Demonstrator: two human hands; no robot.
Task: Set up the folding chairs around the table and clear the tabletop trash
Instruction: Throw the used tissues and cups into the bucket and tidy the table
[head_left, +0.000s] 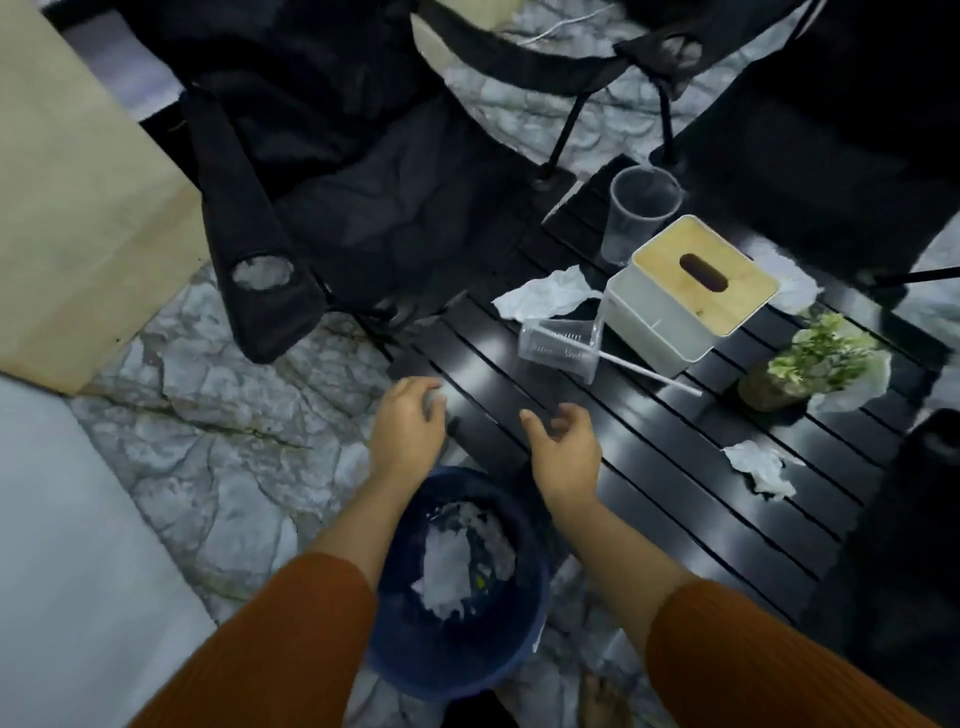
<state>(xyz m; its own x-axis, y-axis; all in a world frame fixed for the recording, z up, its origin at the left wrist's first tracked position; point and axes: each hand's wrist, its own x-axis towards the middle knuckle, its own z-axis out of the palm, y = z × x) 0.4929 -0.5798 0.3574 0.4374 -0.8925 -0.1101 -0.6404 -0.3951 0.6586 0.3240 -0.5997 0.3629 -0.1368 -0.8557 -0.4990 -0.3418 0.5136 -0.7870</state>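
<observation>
A black slatted table (644, 467) holds trash: a tipped clear plastic cup (558, 345) with a white straw (649, 371), an upright clear cup (636, 213), and crumpled tissues (543, 293), (761, 467). A dark blue bin (395, 639) with paper inside stands on the floor between my forearms. My left hand (408, 423) hovers at the table's near corner, fingers curled, nothing seen in it. My right hand (563, 449) is over the table edge, fingers apart and empty. An unfolded black folding chair (332, 171) stands left of the table; another (831, 156) stands at the far right.
A white tissue box with a wooden lid (691, 291) and a small potted plant (810, 364) sit on the table. A tan cabinet (78, 197) stands at the left. A black object (914, 545) is at the right. The floor is marbled stone.
</observation>
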